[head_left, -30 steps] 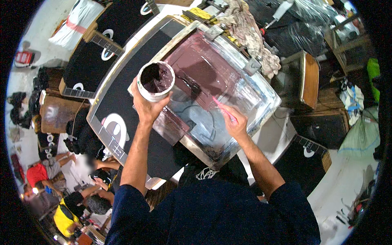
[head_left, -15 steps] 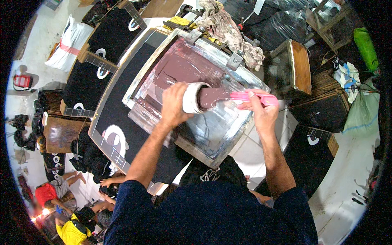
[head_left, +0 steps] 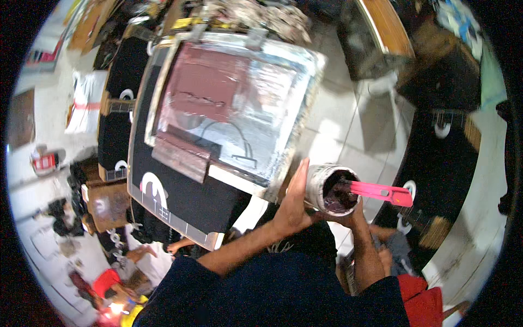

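Note:
A white tub (head_left: 312, 188) of dark brownish-purple ink tilts toward me, right of the screen-printing frame (head_left: 298, 109). Out of its mouth leans a pink-handled spatula (head_left: 384, 193), its blade down in the ink; neither hand is on the handle. Flat against the tub's left side lies my left hand (head_left: 293, 210), open, fingers stretched out. My right hand (head_left: 355, 215) supports the tub from below on its right, with its fingers mostly hidden. Brownish-purple ink (head_left: 204, 82) covers the upper left of the screen. An ink-stained squeegee (head_left: 180, 158) rests across its near left corner.
Under the frame lies a black printed panel (head_left: 218, 204). More black panels (head_left: 452, 152) stand at right and left. Behind the frame is a crumpled rag (head_left: 280, 22); a wooden-topped cabinet (head_left: 384, 27) stands far right. People sit on the floor at lower left.
The tub has moved right and nearer, off the screen. My right hand has left the spatula, which now stands in the tub, and has gone under the tub. My left hand's fingers have straightened.

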`<act>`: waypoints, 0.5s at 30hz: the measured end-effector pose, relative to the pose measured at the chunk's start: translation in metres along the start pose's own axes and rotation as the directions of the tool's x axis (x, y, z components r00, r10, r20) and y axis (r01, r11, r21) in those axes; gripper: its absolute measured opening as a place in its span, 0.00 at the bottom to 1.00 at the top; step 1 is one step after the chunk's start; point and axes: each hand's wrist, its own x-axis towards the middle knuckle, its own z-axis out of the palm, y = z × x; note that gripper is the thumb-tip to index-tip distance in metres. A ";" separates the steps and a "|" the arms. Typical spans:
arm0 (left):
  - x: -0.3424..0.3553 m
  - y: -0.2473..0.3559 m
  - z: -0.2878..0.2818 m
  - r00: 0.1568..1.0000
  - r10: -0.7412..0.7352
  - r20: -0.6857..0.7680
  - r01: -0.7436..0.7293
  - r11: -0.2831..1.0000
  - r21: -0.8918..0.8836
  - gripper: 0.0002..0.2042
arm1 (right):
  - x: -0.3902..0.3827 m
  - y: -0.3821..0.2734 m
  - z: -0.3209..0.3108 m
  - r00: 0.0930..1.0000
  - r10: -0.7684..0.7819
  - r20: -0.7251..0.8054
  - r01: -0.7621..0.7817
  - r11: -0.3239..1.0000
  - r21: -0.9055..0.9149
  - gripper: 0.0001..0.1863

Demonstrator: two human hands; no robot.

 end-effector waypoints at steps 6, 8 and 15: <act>-0.163 -0.047 0.002 0.665 -0.526 0.530 0.565 0.818 0.102 0.32 | -0.008 0.184 -0.034 0.955 0.088 -0.282 -0.159 0.958 -0.239 0.58; -0.211 -0.080 -0.014 0.357 -0.733 0.579 0.826 0.537 0.170 0.27 | 0.023 0.256 -0.028 0.944 -0.048 -0.326 -0.076 0.931 -0.357 0.59; -0.302 -0.157 -0.045 0.049 -0.915 0.400 0.979 0.123 0.161 0.21 | 0.184 0.459 0.079 0.998 0.002 0.067 0.019 0.953 -0.303 0.48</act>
